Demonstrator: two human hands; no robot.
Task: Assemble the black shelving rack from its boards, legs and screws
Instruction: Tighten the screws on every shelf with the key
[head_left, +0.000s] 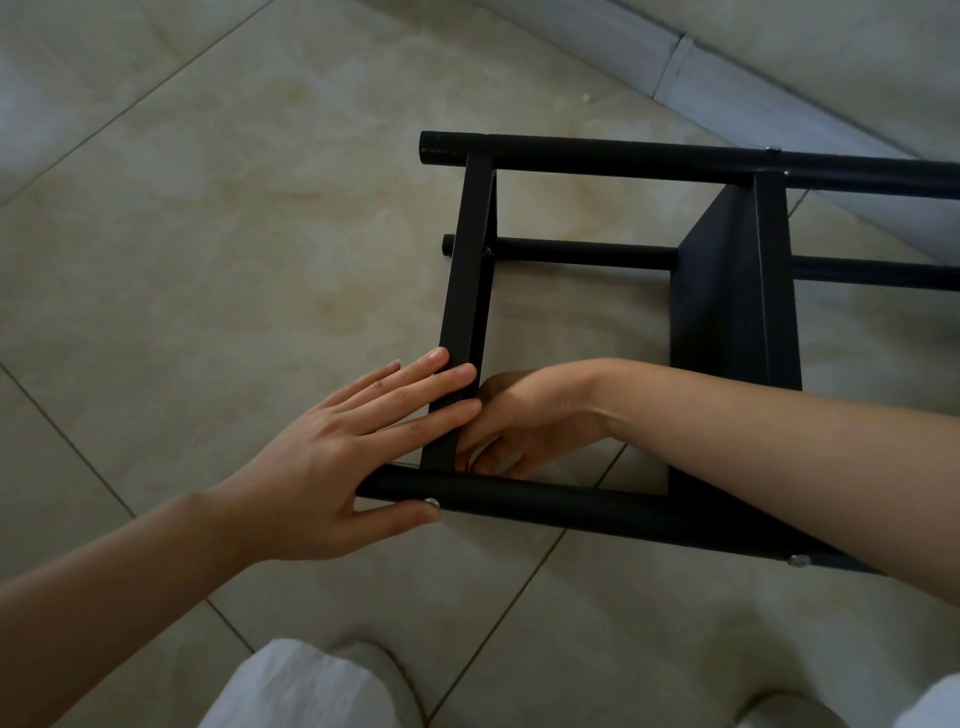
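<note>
The black shelving rack lies on its side on the tiled floor. Its round legs run left to right, and two boards stand on edge between them. My left hand presses with straight fingers against the outer face of the end board; its thumb touches a silver screw head on the near leg. My right hand reaches inside the frame behind that board, fingers curled at the inner corner. What they hold is hidden. Another screw head shows further along the near leg.
A pale skirting and wall run diagonally behind the rack. My white trouser legs and shoes sit at the bottom edge. Beige floor tiles spread out to the left.
</note>
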